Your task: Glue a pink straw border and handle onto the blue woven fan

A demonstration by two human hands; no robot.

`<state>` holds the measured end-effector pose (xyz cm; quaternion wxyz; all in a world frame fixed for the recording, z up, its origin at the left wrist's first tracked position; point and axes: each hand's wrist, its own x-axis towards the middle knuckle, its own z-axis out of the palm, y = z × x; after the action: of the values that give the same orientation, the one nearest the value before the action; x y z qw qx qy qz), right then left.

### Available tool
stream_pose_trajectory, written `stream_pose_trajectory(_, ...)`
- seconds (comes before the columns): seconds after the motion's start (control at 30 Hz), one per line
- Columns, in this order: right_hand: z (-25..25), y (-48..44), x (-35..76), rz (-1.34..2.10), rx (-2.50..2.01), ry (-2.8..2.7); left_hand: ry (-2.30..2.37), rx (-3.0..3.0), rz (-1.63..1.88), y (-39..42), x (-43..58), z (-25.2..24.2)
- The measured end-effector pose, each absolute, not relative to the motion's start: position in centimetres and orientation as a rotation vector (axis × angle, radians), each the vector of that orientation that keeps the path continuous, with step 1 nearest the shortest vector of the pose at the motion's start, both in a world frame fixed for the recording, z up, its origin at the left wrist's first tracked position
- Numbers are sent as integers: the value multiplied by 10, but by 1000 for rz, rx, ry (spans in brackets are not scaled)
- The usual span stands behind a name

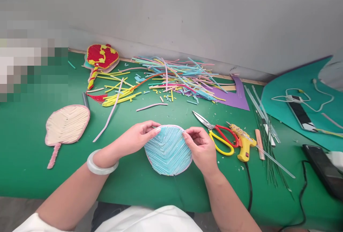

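A round, light blue fan panel [168,151] made of pipe cleaners, laid in slanting rows with a pale pink rim, is held just above the green table. My left hand [139,135] pinches its upper left edge, thumb on the front. At the upper right edge, my right hand [200,146] grips the rim between thumb and fingers. A thin dark wire or stem shows faintly under the panel's lower edge. Scissors [218,132] with red and yellow handles and a yellow glue gun [242,142] lie to the right of my right hand.
Pipe cleaners [177,75] and clippings pile up at the back on purple foam sheet [241,96]. A cream fan [68,125] lies left, a red fan [102,57] behind it. Glue sticks [261,110], green wires [269,160], a black phone [321,167] and teal sheet [284,85] are right.
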<state>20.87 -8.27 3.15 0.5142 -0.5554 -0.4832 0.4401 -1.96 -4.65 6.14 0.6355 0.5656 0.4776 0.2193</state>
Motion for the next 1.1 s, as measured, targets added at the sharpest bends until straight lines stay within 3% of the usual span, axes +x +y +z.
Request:
stream_pose_trajectory(0.3,27,-65,228,972,-1319,-855,841,827,578,-43,-22,62)
stream_pose_trajectory(1.1,19,-62,223,977,-1302,-770,949,890,770,-50,-13,58)
